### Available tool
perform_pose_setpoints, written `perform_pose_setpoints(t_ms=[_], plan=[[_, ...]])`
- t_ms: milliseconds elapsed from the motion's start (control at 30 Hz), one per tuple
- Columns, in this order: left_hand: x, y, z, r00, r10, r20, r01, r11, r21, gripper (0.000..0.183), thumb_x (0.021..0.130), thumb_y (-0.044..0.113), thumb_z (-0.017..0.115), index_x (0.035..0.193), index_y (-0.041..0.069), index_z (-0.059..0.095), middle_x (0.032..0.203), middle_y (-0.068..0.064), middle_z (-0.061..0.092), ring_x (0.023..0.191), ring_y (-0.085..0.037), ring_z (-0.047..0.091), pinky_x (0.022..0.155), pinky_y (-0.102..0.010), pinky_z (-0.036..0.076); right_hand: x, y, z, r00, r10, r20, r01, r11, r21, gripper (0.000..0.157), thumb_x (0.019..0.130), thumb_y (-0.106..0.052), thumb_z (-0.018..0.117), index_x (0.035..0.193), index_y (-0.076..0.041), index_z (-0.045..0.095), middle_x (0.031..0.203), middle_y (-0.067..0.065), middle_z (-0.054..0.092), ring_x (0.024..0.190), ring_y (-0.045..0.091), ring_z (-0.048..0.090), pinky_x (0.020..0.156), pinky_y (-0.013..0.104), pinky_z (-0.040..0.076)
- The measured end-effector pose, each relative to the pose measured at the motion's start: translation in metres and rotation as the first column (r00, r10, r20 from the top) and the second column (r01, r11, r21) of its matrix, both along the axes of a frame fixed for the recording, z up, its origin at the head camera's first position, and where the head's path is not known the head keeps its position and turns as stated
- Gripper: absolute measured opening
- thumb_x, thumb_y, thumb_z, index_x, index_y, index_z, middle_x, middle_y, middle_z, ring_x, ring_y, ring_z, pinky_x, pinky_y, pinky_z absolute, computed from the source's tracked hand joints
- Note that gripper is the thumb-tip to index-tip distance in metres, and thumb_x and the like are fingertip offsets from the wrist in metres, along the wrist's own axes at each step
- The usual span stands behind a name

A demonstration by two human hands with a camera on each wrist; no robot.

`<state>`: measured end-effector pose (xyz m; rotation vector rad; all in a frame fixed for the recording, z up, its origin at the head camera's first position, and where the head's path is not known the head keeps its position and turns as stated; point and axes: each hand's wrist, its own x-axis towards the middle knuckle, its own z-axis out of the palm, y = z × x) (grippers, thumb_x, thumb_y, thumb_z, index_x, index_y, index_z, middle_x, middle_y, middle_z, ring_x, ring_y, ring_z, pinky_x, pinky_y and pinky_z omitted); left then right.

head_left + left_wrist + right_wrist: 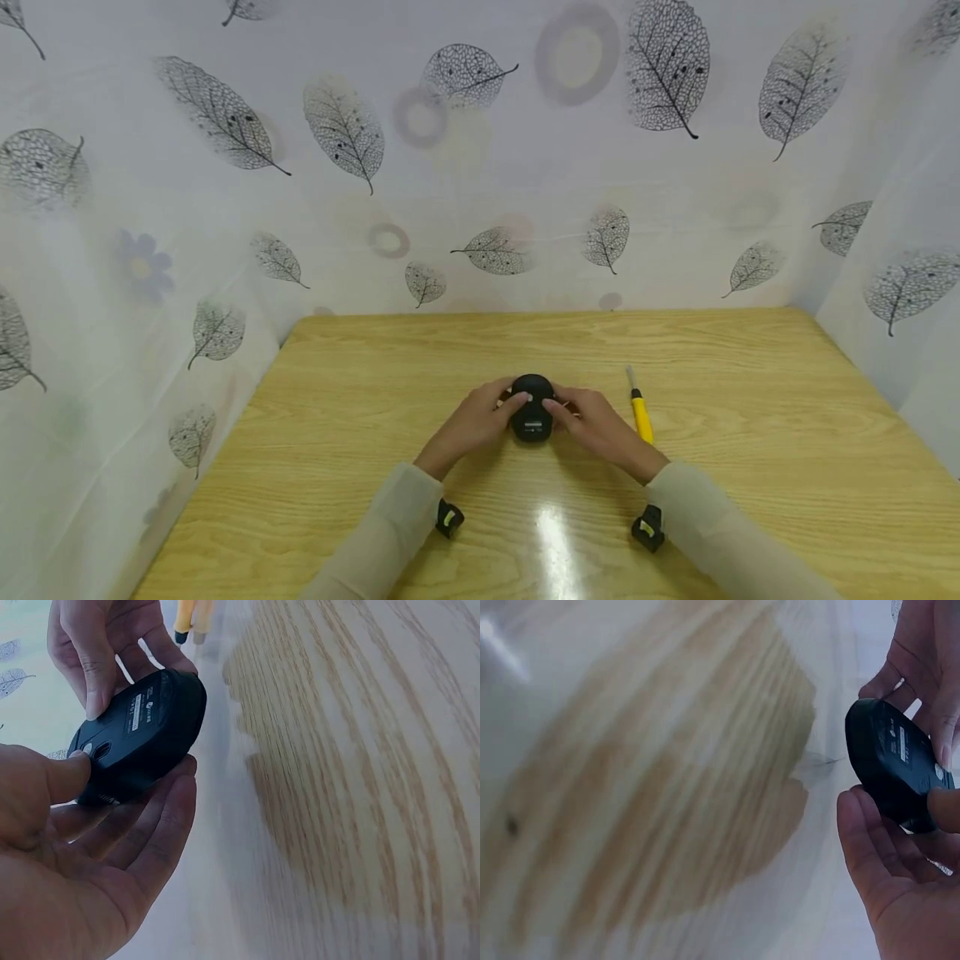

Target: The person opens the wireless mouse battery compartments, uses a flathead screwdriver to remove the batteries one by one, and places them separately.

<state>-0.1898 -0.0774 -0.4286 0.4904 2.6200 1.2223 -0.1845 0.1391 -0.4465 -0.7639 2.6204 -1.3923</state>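
Observation:
A black computer mouse (532, 427) is held above the table with its underside turned up, between both hands. Its printed label and the sensor opening show in the left wrist view, where the mouse (150, 727) lies tilted. My left hand (478, 421) grips one side, thumb on the underside and fingers beneath. From the other side my right hand (600, 425) holds it the same way, its thumb (94, 682) pressing on the flat bottom. In the right wrist view the mouse's (889, 750) front end points away from the palms.
A screwdriver (641, 414) with a yellow handle lies on the wooden table (337, 467), just beyond my right forearm. Black wrist cameras (449, 518) sit at both sleeves. Leaf-printed white cloth (480, 167) stands behind the table and along its sides.

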Motion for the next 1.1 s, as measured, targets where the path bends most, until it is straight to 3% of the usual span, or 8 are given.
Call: perform_pose_setpoints(t_ms=[267,467,767,1100], plan=[[0.0,0.003,-0.002,0.999,0.032,0.017,-0.032,0.999,0.042,0.046,0.109,0.035,0.048,0.147,0.009,0.051,0.118,-0.01,0.065,0.098,-0.02,0.061,0.082,-0.039,0.056,0.003,-0.005,-0.002,0.998,-0.062,-0.018,0.062,0.998,0.008,0.049,0.107,-0.017,0.054,0.146,0.011,0.044,0.115,0.018,0.071,0.086,0.015,0.068,0.073,0.025,0.059],[0.0,0.003,-0.002,0.999,0.034,0.039,-0.037,0.996,0.076,0.044,0.109,0.033,0.048,0.148,0.012,0.05,0.12,-0.012,0.065,0.095,-0.018,0.062,0.077,-0.033,0.057,0.003,-0.007,0.0,0.998,-0.06,-0.01,0.06,0.998,0.007,0.052,0.106,-0.015,0.055,0.147,0.014,0.041,0.11,0.015,0.071,0.085,0.015,0.067,0.074,0.026,0.058],[0.0,0.005,-0.002,0.993,0.056,0.107,-0.069,0.99,0.124,0.044,0.11,0.034,0.045,0.148,0.013,0.05,0.127,-0.016,0.062,0.096,-0.02,0.064,0.069,-0.031,0.06,0.004,-0.01,-0.001,0.996,-0.073,0.047,0.075,0.996,-0.04,0.052,0.107,-0.019,0.054,0.148,0.01,0.042,0.1,0.009,0.069,0.079,0.013,0.065,0.066,0.025,0.058],[-0.002,0.007,-0.006,0.989,0.079,0.128,-0.101,0.979,0.178,0.041,0.11,0.032,0.046,0.143,0.01,0.055,0.115,-0.014,0.064,0.073,-0.019,0.064,0.058,-0.034,0.06,0.005,-0.014,0.0,0.99,-0.109,0.086,0.114,0.992,-0.053,0.05,0.106,-0.017,0.055,0.147,0.01,0.043,0.102,0.014,0.069,0.076,0.014,0.065,0.062,0.025,0.058]])
